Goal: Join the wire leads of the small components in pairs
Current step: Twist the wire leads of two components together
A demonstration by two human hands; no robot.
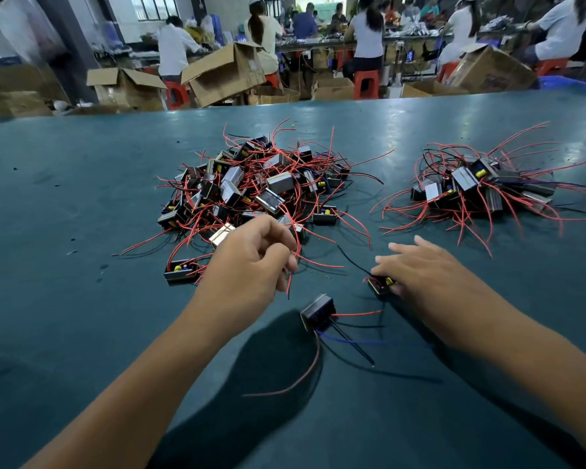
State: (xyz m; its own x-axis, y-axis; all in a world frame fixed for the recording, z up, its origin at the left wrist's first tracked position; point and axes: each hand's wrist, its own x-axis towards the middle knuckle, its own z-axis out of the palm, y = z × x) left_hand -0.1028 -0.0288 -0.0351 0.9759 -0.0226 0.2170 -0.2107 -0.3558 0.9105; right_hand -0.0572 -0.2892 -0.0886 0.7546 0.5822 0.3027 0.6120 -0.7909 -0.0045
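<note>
A big heap of small black components (251,184) with red and black leads lies mid-table. A smaller heap (477,187) sits to the right. My left hand (251,262) hovers at the near edge of the big heap, its curled fingers pinching a red wire lead (293,252). My right hand (427,269) lies with straight fingers over one small black component (381,284) with a yellow part. Another black component (318,311) with red, black and blue leads lies loose between my forearms.
A single component (180,270) lies left of my left hand. The green table (82,204) stretches wide to the left. Behind its far edge stand open cardboard boxes (224,72), red stools and several seated people at benches.
</note>
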